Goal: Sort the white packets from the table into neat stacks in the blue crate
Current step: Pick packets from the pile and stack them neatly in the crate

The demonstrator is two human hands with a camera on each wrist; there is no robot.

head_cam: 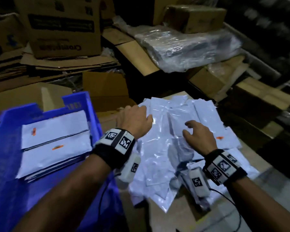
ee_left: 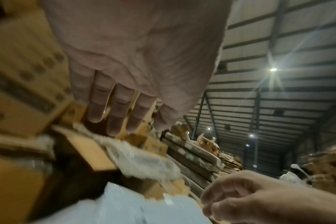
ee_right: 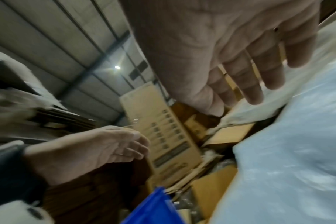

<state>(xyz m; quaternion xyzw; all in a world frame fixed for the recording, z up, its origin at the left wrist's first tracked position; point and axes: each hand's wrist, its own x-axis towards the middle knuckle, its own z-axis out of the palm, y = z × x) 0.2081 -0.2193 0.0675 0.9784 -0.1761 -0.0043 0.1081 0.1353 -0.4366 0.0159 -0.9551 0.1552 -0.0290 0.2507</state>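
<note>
Head view: both hands, left hand (head_cam: 137, 119) and right hand (head_cam: 197, 136), hover spread and empty over white packets (head_cam: 174, 148) at 3 o'clock of blue crate (head_cam: 5, 148). Packets look light, floppy, slippery; take one by an edge.

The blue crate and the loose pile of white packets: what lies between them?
In the head view, the left hand and its wrist reach across the gap between the blue crate and the pile of white packets; brown cardboard shows beneath.

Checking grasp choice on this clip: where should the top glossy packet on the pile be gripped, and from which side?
Probably at its free near edge, from the person's side: the top packet lies flat and slippery on the pile, so the right hand could slide fingers under and pinch.
</note>
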